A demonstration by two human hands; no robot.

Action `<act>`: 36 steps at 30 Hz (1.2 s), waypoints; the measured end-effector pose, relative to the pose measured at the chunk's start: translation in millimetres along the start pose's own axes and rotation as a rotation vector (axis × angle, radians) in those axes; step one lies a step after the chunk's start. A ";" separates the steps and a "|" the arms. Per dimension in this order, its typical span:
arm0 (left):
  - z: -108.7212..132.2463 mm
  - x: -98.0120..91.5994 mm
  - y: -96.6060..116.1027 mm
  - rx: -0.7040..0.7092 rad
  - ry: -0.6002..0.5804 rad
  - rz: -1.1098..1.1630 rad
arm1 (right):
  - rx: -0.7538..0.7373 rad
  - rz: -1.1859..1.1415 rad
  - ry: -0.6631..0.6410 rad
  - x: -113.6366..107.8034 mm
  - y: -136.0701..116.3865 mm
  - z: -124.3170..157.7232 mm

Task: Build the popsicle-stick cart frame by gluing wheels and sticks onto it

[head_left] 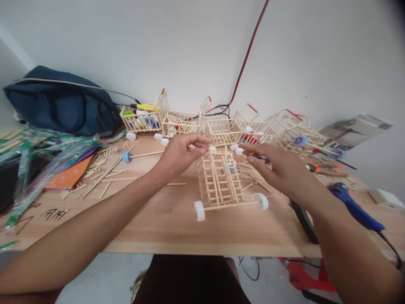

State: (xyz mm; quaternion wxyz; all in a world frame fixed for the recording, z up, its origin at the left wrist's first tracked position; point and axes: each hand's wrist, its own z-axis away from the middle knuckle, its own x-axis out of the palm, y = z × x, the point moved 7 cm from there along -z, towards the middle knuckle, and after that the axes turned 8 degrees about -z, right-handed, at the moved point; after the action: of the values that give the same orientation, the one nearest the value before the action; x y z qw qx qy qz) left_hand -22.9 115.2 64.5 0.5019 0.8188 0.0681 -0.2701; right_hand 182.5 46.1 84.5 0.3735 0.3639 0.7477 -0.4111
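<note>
A small cart made of wooden sticks (218,181) lies on the table in front of me. An axle stick with white bottle-cap wheels (199,211) crosses its near end. My left hand (186,150) is at the cart's far left corner, thumb and curled fingertips closed about its edge; the exact contact is partly hidden. To the right of the cart, my right hand (274,162) hovers with fingers stretched and the thumb apart. Its fingertips are close to a white bottle cap (239,151); I cannot tell if they touch it.
Several finished stick carts (223,133) with red-tipped handles line the wall. Loose sticks (104,175) and a blue-capped stick (127,157) lie left. A blue bag (63,103) stands behind them. On the right are orange-handled pliers (327,169) and a blue corded tool (357,207).
</note>
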 end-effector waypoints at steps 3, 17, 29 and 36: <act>0.9 -1.2 -0.4 0.013 0.017 -0.011 | 0.122 -0.045 -0.061 6.8 15.5 8.2; -3.0 -2.2 -8.6 -0.013 -0.065 0.096 | 0.344 -0.768 -0.297 62.0 17.1 15.5; -4.2 -13.7 -14.6 -0.075 -0.099 0.155 | 0.186 -0.364 0.127 30.7 3.0 -7.7; -4.7 -10.9 -14.8 -0.047 -0.052 0.070 | 0.064 -0.424 0.226 28.8 -22.3 -34.3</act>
State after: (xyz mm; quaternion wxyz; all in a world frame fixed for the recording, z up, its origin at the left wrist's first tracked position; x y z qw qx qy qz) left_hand -36.0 128.2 60.1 0.5319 0.8014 0.0325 -0.2718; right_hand 141.5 74.5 80.5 0.1810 0.2543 0.8310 -0.4605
